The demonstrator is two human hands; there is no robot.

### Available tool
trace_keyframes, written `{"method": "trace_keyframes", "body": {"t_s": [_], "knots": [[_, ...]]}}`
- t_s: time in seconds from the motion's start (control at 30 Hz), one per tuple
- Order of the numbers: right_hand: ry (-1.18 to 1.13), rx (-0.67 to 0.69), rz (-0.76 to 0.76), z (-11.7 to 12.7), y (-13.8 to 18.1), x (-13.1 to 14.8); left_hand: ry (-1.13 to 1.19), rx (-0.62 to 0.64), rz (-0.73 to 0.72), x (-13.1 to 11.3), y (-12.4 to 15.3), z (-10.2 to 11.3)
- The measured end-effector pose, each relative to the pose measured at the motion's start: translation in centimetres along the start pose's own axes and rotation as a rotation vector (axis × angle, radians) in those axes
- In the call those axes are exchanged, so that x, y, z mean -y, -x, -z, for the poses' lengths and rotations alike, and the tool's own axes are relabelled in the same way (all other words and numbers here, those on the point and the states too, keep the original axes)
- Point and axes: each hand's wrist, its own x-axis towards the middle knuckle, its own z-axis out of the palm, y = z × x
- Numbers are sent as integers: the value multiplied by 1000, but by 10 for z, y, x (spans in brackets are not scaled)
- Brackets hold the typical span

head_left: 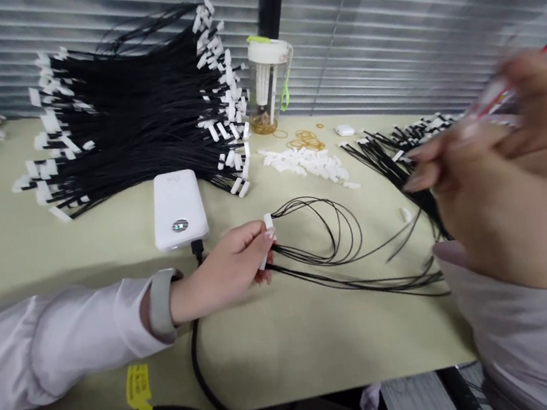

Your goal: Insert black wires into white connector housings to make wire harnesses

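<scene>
Single camera, worn on my head, looked forward and down across the table (17, 245) toward the blinds (380, 16). It sat close: my right hand (507, 181) loomed large and blurred near the lens, my left hand (231, 264) farther out. Table's near edge showed at bottom.

The power bank (178, 209) lies on the surface (21, 245). Behind it spreads a heap of cables (141, 115), reaching past it on both sides. Behind and right of the power bank stands a bottle (269, 78), with rubber bands (306, 138) and a pile of small caps (305, 162) before the bottle. Just before the power bank's right corner rests the left hand (231, 264), pinching a loop of cords (338, 237) that lies to the right. Far right of the power bank, the right hand (497, 182) is raised above a second heap (397, 148). A charging lead (196, 349) runs from the power bank's near edge to the surface's front edge.
</scene>
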Motion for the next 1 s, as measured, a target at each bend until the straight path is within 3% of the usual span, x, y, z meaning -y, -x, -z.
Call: {"method": "trace_keyframes", "body": {"t_s": [0.1,0.17,0.33,0.73,0.9,1.0], "knots": [[26,307,-94,-20,20,11,-29,4,-5,-1,1,-1],[154,459,-68,-30,28,13,-38,6,-5,-1,1,-2],[219,662,28,-41,33,11,-55,21,-42,0,1,-1],[174,756,73,-49,36,11,-166,73,-114,0,5,-3],[151,706,42,-49,35,9,-182,75,-116,-1,5,-3],[146,684,108,-49,34,7,-181,82,-108,-2,5,-3]]}}
